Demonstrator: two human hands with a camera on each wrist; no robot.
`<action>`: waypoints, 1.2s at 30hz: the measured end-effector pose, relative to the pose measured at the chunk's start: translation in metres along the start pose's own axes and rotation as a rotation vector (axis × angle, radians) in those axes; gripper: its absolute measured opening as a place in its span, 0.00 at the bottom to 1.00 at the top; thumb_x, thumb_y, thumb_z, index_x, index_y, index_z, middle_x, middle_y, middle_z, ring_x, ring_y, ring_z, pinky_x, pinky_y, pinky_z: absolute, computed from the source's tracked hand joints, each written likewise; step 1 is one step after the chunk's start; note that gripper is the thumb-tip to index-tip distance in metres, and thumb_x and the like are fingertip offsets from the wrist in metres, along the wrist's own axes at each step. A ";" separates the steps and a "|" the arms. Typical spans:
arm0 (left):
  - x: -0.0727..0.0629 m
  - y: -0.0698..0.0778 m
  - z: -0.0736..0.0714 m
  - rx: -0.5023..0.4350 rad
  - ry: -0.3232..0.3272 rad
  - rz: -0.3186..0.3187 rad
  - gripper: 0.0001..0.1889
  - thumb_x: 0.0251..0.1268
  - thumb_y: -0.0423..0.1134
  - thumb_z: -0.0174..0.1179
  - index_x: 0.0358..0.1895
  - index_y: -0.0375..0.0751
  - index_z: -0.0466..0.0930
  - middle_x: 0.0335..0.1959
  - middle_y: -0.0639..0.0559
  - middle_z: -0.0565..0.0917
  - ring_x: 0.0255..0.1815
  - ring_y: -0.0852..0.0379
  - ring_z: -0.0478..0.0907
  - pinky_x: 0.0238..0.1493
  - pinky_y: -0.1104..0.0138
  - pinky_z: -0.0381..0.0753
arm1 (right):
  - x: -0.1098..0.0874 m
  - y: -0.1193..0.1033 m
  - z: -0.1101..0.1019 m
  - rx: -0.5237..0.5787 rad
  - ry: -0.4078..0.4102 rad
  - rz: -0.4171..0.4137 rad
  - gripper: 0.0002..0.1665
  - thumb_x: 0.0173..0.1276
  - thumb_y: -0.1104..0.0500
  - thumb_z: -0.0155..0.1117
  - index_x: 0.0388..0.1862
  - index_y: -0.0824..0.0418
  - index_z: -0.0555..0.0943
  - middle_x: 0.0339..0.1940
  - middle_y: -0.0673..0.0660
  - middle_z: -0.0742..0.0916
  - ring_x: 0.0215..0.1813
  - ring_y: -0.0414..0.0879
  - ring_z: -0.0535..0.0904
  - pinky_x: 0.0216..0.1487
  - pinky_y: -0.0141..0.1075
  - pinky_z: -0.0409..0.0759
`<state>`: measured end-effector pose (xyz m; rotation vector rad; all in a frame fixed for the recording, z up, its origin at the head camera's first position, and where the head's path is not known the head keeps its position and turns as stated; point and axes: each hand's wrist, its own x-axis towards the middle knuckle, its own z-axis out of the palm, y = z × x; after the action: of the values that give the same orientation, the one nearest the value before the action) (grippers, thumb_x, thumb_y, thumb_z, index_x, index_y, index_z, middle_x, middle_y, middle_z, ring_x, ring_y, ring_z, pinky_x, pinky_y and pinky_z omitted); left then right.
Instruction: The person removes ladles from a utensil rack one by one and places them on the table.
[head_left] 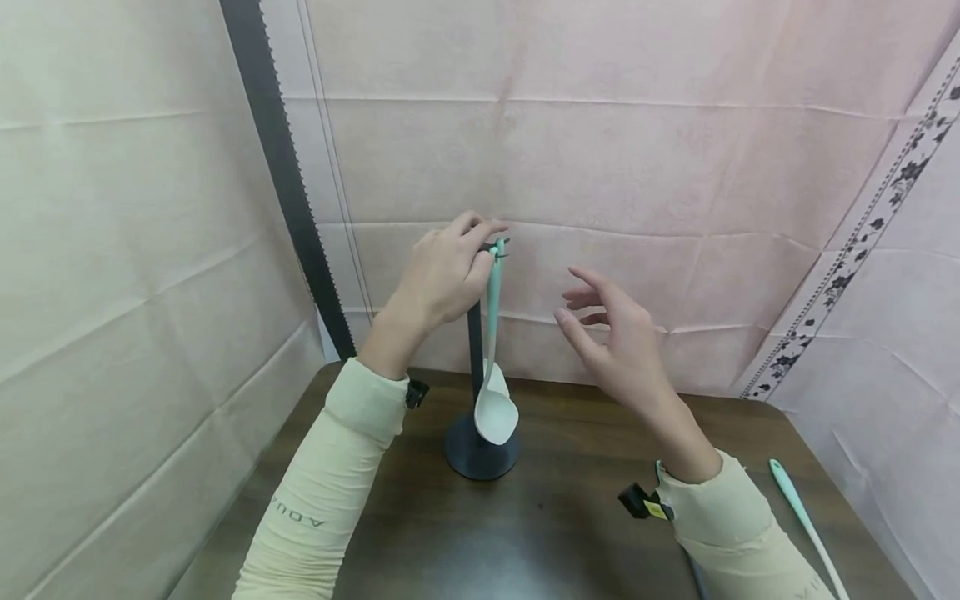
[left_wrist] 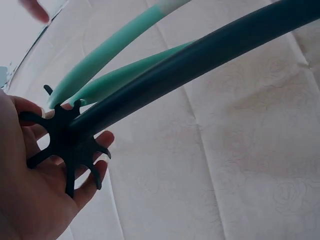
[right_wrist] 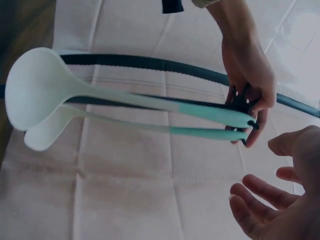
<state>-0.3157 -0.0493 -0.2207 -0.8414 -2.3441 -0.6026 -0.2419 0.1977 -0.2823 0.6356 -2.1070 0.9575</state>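
Note:
My left hand (head_left: 446, 271) holds the top of a dark utensil stand (head_left: 480, 457), its fingers around the star-shaped hook head (left_wrist: 62, 132) in the left wrist view. Two utensils with mint handles and white heads hang from neighbouring hooks by their handle ends. One is a ladle (right_wrist: 37, 90) with a round bowl; the other, a white-headed utensil (right_wrist: 47, 132), is partly hidden behind it. To the right of the stand, my right hand (head_left: 618, 342) is in the air, fingers apart and loosely bent, with nothing in it.
A mint-handled utensil (head_left: 806, 521) lies on the brown table (head_left: 570, 492) at the right, cut off by the frame edge. Part of another thin item (head_left: 693, 575) shows beside my right sleeve. Pale cloth walls (head_left: 600, 167) enclose the table's back and sides.

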 end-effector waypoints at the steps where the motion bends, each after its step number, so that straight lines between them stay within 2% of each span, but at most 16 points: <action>1: -0.001 0.000 0.000 0.002 0.010 -0.001 0.28 0.75 0.42 0.40 0.71 0.56 0.80 0.65 0.54 0.80 0.54 0.45 0.81 0.59 0.49 0.77 | 0.002 -0.002 0.002 0.008 0.001 -0.009 0.32 0.74 0.58 0.70 0.76 0.52 0.76 0.53 0.55 0.90 0.53 0.50 0.88 0.50 0.48 0.88; 4: -0.002 0.000 -0.001 0.010 0.015 -0.002 0.26 0.76 0.43 0.41 0.69 0.55 0.82 0.66 0.54 0.81 0.52 0.47 0.81 0.54 0.52 0.79 | 0.008 -0.006 0.009 0.034 0.013 -0.034 0.32 0.73 0.60 0.70 0.75 0.55 0.76 0.53 0.57 0.90 0.52 0.51 0.88 0.49 0.48 0.89; 7: -0.002 0.002 -0.003 0.022 -0.008 -0.003 0.24 0.77 0.43 0.42 0.67 0.54 0.83 0.64 0.55 0.83 0.52 0.51 0.81 0.52 0.55 0.79 | 0.012 -0.009 0.017 0.055 0.004 -0.044 0.33 0.73 0.61 0.70 0.76 0.56 0.75 0.53 0.59 0.90 0.52 0.53 0.88 0.48 0.48 0.89; 12: -0.002 0.006 -0.005 0.030 -0.051 -0.016 0.24 0.78 0.45 0.42 0.68 0.54 0.82 0.67 0.55 0.82 0.63 0.50 0.81 0.59 0.54 0.80 | 0.021 -0.015 0.030 0.067 -0.045 -0.038 0.35 0.74 0.58 0.69 0.78 0.54 0.73 0.56 0.59 0.88 0.54 0.53 0.87 0.48 0.47 0.89; 16: -0.002 0.008 -0.007 0.033 -0.054 -0.020 0.25 0.78 0.45 0.42 0.69 0.54 0.81 0.71 0.53 0.80 0.69 0.48 0.79 0.65 0.53 0.79 | 0.030 -0.018 0.041 0.061 -0.089 -0.042 0.35 0.75 0.56 0.69 0.79 0.55 0.72 0.58 0.60 0.87 0.54 0.55 0.87 0.48 0.48 0.89; 19: -0.003 0.008 -0.006 0.037 -0.045 -0.008 0.25 0.77 0.44 0.42 0.70 0.54 0.81 0.71 0.53 0.80 0.67 0.48 0.81 0.64 0.53 0.79 | 0.035 -0.019 0.047 0.053 -0.099 -0.051 0.35 0.75 0.57 0.69 0.78 0.56 0.72 0.57 0.60 0.87 0.52 0.55 0.87 0.48 0.48 0.89; 24: -0.004 0.008 -0.006 0.042 -0.034 0.013 0.25 0.76 0.45 0.42 0.69 0.52 0.81 0.67 0.54 0.82 0.60 0.50 0.83 0.59 0.55 0.81 | 0.039 -0.019 0.053 0.076 -0.065 -0.071 0.33 0.75 0.59 0.69 0.77 0.57 0.74 0.53 0.61 0.88 0.49 0.55 0.89 0.44 0.46 0.89; 32: -0.005 0.008 -0.006 0.046 -0.031 0.012 0.26 0.76 0.43 0.41 0.69 0.51 0.82 0.70 0.53 0.81 0.68 0.47 0.80 0.67 0.54 0.78 | 0.043 -0.021 0.064 0.112 -0.066 -0.078 0.33 0.74 0.62 0.67 0.77 0.55 0.74 0.50 0.60 0.88 0.45 0.50 0.89 0.44 0.45 0.89; 36: -0.005 0.008 -0.006 0.046 -0.020 0.022 0.26 0.75 0.43 0.41 0.68 0.50 0.82 0.69 0.52 0.82 0.67 0.47 0.81 0.66 0.54 0.79 | 0.044 -0.022 0.067 0.129 -0.068 -0.066 0.33 0.74 0.63 0.67 0.77 0.53 0.73 0.47 0.58 0.88 0.42 0.49 0.88 0.44 0.45 0.89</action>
<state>-0.3050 -0.0496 -0.2181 -0.8545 -2.3548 -0.5317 -0.2815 0.1255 -0.2696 0.8084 -2.0819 1.0547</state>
